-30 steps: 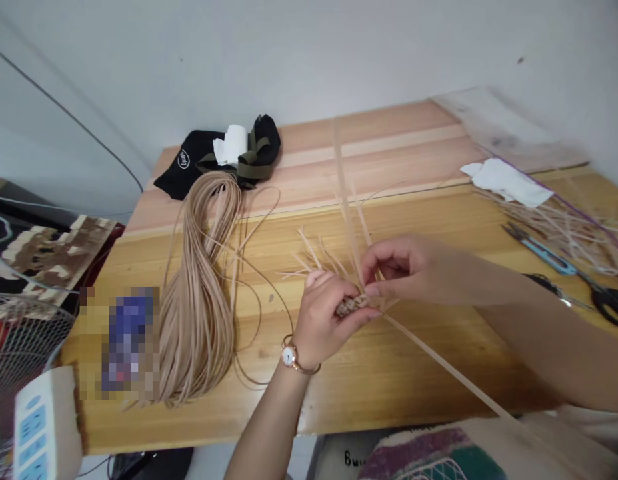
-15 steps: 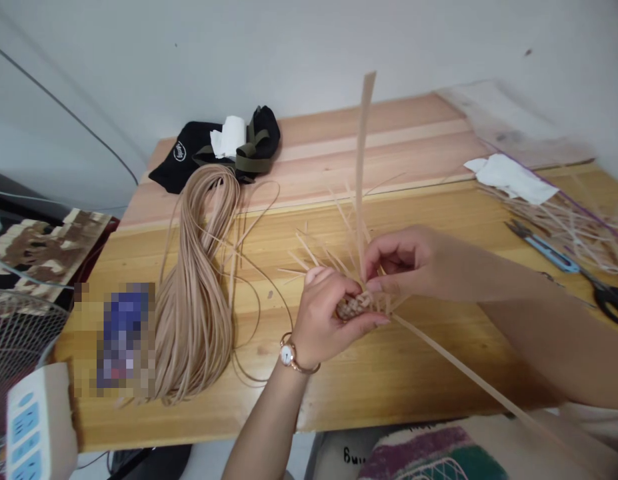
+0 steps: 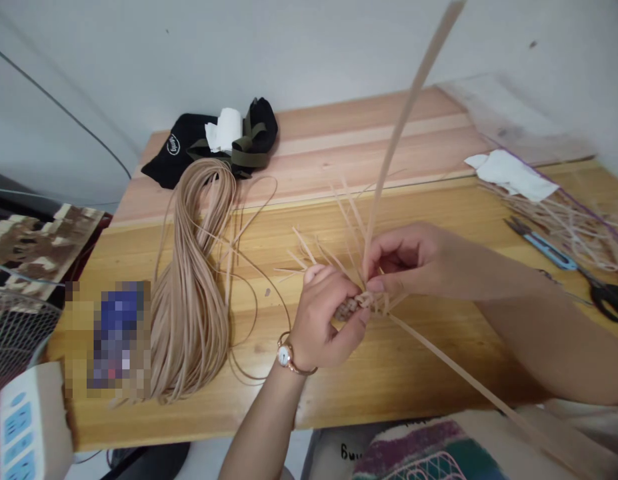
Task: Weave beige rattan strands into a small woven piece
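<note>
While the left hand (image 3: 326, 317) cups the small woven piece (image 3: 347, 309), the right hand (image 3: 406, 267) is in close at its edge, and all of it plays out over the wooden table (image 3: 259, 413), to the right of the big hank of strips (image 3: 191, 320). Look at those left fingers: curled well in around the weave, thumb pressed up near its lower edge, little gap between. On the right, thumb and forefinger are pinched together at the foot of a long upright strip (image 3: 406, 110); the exact contact is too small to make out.

And how far along? A short, tight stretch of weave is made, though fingers cover much of it. Plenty looks unworked: the tall strip rises free, a second long strip (image 3: 449, 360) slants away on the side farther from the hank, and thin loose ends (image 3: 303, 243) fan out between hand and hank. By that showing, this looks an early or middle stage, no finished edge in sight.

The hank itself lies thick and full. Well to the right of it wait a blue-handled tool (image 3: 546, 247) and a tangle of loose strips (image 3: 579, 227).
</note>
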Demonstrator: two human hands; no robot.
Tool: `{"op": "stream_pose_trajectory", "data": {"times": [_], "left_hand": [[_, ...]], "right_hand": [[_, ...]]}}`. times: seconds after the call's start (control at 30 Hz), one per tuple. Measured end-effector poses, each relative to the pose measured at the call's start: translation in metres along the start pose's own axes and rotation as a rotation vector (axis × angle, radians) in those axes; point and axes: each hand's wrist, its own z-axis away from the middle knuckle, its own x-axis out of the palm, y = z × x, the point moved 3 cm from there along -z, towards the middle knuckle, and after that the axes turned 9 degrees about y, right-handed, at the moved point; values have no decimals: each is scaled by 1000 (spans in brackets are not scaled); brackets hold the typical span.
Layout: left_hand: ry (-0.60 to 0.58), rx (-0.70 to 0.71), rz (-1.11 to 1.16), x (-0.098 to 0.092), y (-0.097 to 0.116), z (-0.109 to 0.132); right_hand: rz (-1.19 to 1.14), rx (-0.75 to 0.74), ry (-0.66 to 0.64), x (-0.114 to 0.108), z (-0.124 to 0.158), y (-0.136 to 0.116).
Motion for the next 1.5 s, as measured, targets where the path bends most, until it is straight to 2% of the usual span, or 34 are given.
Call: {"op": "stream_pose_trajectory", "data": {"times": [0.7, 1.5], "left_hand": [[10, -8, 19, 0, 1, 0], [-2, -13, 37, 1, -1, 0]], "right_hand": [[-3, -62, -9, 2, 0, -1], [-42, -16, -23, 4, -1, -1]]}}
